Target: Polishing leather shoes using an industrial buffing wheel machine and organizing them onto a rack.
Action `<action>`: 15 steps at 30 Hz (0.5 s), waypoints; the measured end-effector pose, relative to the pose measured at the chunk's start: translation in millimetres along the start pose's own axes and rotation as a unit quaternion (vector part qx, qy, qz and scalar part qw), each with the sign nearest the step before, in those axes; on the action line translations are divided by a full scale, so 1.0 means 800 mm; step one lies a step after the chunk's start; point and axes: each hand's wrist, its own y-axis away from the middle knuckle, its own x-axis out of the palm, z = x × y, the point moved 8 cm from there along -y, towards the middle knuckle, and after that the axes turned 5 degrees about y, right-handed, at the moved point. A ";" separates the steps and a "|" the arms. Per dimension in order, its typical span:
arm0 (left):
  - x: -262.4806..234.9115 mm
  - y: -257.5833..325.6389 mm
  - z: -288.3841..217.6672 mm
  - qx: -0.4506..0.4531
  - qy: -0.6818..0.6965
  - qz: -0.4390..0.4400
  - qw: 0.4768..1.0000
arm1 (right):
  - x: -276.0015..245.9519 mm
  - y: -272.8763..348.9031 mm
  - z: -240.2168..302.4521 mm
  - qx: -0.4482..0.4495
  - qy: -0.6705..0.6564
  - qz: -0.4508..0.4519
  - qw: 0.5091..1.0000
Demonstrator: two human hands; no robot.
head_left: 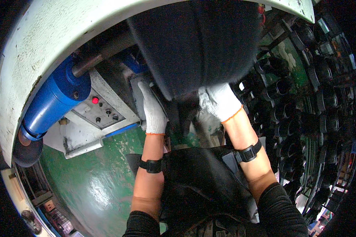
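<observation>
A large, dark roller-shaped brush or buffing wheel fills the top centre, its surface smeared as if by spinning. Just under its lower edge, a dark item lies between my hands; its kind is hard to make out in the shadow. My left hand, in a white knit glove with an orange cuff edge, is held along the item's left side, one digit stretched upward. On the other side, my right hand, gloved alike, is closed at the item, its fingertips hidden beneath the wheel. Both wrists wear black straps.
A pale machine hood arches over the left and top. Below it sit a blue cylinder with a shaft and a control panel with a red button. Racks of black boots stand close on the right. The floor is green.
</observation>
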 end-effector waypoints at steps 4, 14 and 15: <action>0.006 -0.003 0.020 -0.064 -0.064 0.025 0.996 | 0.018 0.003 -0.033 0.156 -0.493 0.065 0.853; 0.025 0.009 0.014 -0.051 -0.085 0.059 0.993 | -0.055 -0.006 -0.006 0.030 -0.147 -0.130 0.980; 0.018 -0.002 0.012 -0.062 -0.090 0.069 0.992 | -0.018 0.002 -0.031 0.194 -0.369 -0.020 0.909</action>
